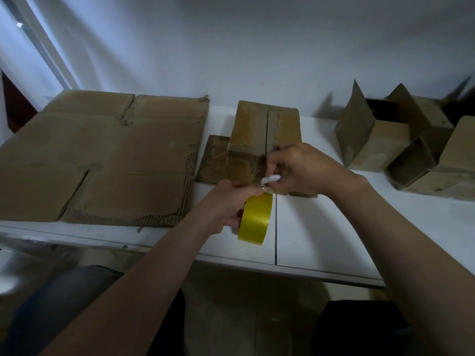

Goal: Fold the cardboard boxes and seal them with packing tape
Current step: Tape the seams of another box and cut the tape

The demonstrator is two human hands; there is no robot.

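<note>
A small folded cardboard box (pixel 264 129) stands in the middle of the white table (pixel 321 227), its top flaps closed with a seam down the centre. My left hand (pixel 228 204) grips a yellow roll of packing tape (pixel 255 218) just in front of the box. My right hand (pixel 300 169) is at the box's near face and holds a small white object (pixel 270 179), apparently a cutter, at the tape end between roll and box.
Large flattened cardboard sheets (pixel 102 160) cover the table's left half. A small cardboard scrap (pixel 213 158) lies left of the box. Several open, folded boxes (pixel 401 145) stand at the right rear. A white wall rises behind; the table edge is close to me.
</note>
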